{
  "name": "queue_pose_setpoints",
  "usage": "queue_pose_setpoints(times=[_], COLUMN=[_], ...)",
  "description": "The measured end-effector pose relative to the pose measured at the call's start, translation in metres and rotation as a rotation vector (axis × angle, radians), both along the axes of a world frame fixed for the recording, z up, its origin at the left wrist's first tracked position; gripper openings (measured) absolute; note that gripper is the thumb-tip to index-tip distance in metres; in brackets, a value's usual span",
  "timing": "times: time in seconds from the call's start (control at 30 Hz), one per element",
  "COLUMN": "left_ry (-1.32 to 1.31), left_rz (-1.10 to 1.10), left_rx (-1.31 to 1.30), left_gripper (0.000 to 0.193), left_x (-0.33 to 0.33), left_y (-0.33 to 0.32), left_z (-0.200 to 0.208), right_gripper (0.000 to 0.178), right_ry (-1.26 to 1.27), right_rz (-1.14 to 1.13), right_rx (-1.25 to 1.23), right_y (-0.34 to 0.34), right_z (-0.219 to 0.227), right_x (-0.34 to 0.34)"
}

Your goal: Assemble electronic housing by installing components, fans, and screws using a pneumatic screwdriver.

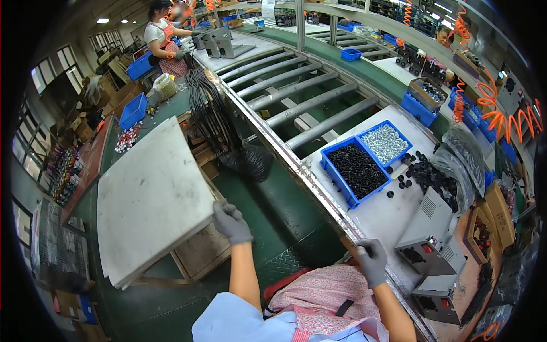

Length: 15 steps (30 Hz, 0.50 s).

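Observation:
My left hand (232, 223), in a grey glove, is closed at the right edge of a large white board (154, 199). The board is the top one of a thin stack that lies on a wooden frame (196, 253), and the fingertips are partly hidden at its edge. My right hand (372, 263), also gloved in grey, is by the metal edge (333, 214) of the bench, its fingers curled. Whatever it may hold is hidden. Grey metal housings (430, 228) with black fan openings lie on the bench to the right of it.
On the bench stand a blue bin of black parts (356, 171) and one of silver screws (386, 143). Loose black caps (433, 179) lie beside them. A roller conveyor (307, 102) runs beyond, with black cables (208, 102) hanging left of it. Another person (163, 43) stands far left.

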<state>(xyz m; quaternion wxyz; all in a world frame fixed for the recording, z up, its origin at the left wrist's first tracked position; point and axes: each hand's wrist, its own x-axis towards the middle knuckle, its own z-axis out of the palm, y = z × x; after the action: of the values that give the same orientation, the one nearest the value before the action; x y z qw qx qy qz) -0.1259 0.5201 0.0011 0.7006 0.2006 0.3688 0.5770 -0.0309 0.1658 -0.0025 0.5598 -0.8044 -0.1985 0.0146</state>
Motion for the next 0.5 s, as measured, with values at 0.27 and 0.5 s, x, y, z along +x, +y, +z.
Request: queue_pose_setpoints(times=[0.27, 0.5], left_ry=[0.287, 0.551], left_rz=[-0.437, -1.868], left_rx=[0.192, 0.341], left_gripper=[0.024, 0.043], left_x=[-0.044, -0.124], left_y=[-0.123, -0.053], left_z=[-0.029, -0.065], right_gripper=[0.061, 0.044], right_ry=[0.475, 0.784], right_rz=[0.712, 0.705], right_rx=[-0.243, -0.243], right_y=[0.215, 0.171], right_z=[0.023, 0.047], right_x=[-0.035, -0.032])
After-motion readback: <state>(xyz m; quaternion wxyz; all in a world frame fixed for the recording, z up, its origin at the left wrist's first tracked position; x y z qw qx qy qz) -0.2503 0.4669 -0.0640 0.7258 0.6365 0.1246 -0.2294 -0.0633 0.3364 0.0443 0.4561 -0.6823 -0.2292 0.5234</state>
